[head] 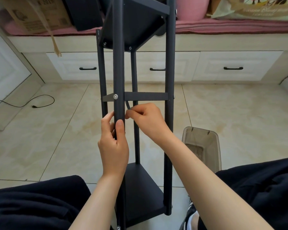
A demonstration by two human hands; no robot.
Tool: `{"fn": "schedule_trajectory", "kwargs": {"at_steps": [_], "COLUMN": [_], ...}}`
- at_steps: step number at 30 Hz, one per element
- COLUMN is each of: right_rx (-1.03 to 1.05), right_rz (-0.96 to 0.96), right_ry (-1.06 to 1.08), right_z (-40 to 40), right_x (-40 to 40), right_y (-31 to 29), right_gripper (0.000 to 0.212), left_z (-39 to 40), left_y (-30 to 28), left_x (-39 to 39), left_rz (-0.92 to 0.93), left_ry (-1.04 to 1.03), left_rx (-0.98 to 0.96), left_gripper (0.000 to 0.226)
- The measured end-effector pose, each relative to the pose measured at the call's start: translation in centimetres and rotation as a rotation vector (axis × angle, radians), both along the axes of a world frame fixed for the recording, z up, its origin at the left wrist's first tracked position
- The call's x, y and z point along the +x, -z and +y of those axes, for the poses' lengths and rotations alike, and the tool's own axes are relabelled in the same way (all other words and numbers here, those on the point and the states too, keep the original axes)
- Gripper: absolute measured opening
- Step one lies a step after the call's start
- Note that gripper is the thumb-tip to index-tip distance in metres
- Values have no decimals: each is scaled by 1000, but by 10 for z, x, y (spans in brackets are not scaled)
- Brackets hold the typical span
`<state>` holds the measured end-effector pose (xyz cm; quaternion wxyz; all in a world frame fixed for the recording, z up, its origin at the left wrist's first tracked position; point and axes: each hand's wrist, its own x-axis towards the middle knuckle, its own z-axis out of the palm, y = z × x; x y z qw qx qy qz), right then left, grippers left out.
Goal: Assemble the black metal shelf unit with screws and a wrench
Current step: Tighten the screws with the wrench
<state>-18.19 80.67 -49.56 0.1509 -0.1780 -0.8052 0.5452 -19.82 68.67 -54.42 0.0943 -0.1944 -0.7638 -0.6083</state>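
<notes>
The black metal shelf unit (169,80) lies tilted between my knees, its poles running away from me. A silver screw (115,96) sits in the nearest pole where the middle shelf (145,96) meets it. My left hand (114,143) grips that nearest pole just below the screw. My right hand (147,121) pinches a thin grey wrench (128,105) beside the pole, under the middle shelf. The wrench tip is hidden behind the shelf edge. A lower shelf (143,188) lies close to my lap.
A translucent grey plastic bin (201,146) stands on the tiled floor at my right knee. A black cable (40,103) lies on the floor at left. White drawers (223,67) under a pink-cushioned bench with cardboard boxes (37,14) run along the back.
</notes>
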Motion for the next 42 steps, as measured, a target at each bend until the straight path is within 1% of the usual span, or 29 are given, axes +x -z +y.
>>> {"fn": "schedule_trajectory", "kwargs": {"at_steps": [5, 8, 15, 23, 26, 29, 31, 33, 37, 42], "right_rx": [50, 64, 36, -16, -15, -3, 4, -19, -87, -83], "right_rz": [32, 93, 225, 279, 280, 286, 280, 243, 135, 103], "right_ry": [32, 77, 182, 231, 234, 225, 209, 194, 156, 115], "right_z": [-2, -6, -13, -18, -18, -18, -18, -18, -17, -14], "right_x": [-5, -7, -16, -32, -34, -31, -26, -19, -6, 9], "right_y": [8, 16, 38, 42, 42, 45, 48, 50, 47, 33], "right_gripper": [22, 21, 17, 23, 19, 19, 19, 20, 27, 28], "left_z": [-2, -2, -3, -1, -2, -2, -2, -2, -1, -1], "left_y": [-1, -3, -3, -1, -1, -2, -2, -2, -3, -2], "left_x": [-1, -1, -1, 0, 1, 1, 1, 2, 3, 4], "left_rz": [0, 11, 20, 24, 23, 19, 23, 35, 61, 50], "left_ry": [-6, 4, 28, 39, 43, 46, 49, 50, 46, 53], "left_rx": [-7, -12, -5, 4, 10, 1, -6, -17, -36, -29], "left_gripper": [30, 26, 26, 25, 26, 22, 24, 27, 24, 27]}}
